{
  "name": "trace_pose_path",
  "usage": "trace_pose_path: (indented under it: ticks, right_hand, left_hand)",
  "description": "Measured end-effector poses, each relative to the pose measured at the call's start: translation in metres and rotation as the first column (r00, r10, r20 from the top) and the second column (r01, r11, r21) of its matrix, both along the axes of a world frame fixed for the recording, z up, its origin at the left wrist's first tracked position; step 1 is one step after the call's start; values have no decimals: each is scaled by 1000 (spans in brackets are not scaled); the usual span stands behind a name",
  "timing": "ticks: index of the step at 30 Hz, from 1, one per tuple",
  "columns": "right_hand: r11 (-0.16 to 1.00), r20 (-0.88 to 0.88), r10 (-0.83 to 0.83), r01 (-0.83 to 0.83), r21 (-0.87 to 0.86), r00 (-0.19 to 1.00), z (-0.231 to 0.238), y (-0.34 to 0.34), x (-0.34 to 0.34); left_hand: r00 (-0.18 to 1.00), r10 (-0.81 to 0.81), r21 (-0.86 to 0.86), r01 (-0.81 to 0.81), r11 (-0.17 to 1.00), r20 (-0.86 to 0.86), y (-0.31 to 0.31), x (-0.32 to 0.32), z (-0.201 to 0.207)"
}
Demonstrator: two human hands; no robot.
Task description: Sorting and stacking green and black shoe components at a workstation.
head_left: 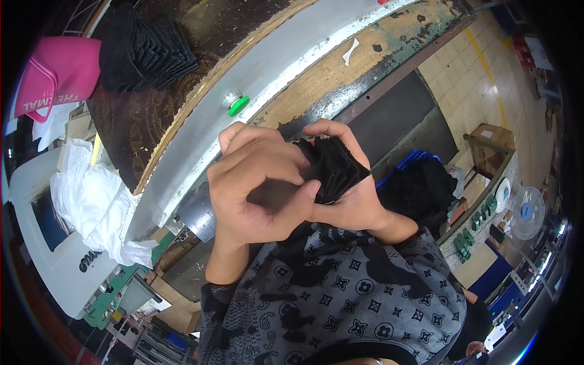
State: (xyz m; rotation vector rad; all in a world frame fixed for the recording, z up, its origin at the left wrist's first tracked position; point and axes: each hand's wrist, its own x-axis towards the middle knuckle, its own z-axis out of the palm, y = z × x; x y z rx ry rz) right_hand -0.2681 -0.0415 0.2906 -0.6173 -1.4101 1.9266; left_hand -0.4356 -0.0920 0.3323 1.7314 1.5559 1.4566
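Note:
A small stack of black fabric pieces (336, 168) sits in my right hand (359, 210), whose palm and fingers wrap round it from the right. My left hand (255, 182) curls over the stack's left side, its fingers and thumb closed at the edges of the pieces. The layers fan slightly apart toward the right. Some of the stack's left part is hidden behind my left fingers. On the dark tabletop (210, 30) at the upper left lies a larger fanned pile of similar black pieces (149, 52).
A green button (238, 106) juts from the grey metal edge ahead. Beside the black pile stands a pink bag (67, 70). White plastic (97, 194) lies over a pale machine at left. At right, a blue crate (420, 157) holds dark cloth, near a fan (527, 212).

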Motion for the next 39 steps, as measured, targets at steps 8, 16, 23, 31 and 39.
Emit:
trace_pose_path:
  ticks: [8,16,23,31,39]
  right_hand:
    - [997,30,2,-4,71,1000,2,3,1]
    - [1000,30,6,-7,14,1000,-1,2,1]
    - [1000,-2,13,-13,17,1000,1,0,1]
    - [1000,-17,7,-7,-6,1000,1,-1,2]
    - [998,-8,-21,22,65,1000,1,0,1]
  left_hand:
    - [996,-27,-34,24,999,-88,5,-1,5]
    - [996,-45,-33,43,999,-72,4,-3,3]
    - [997,-8,46,12,999,-74,2,-2,-2]
    - [998,-9,98,14,995,-55,1,-2,-4]
    - [999,26,51,-25,998,-22,-1,2,-4]
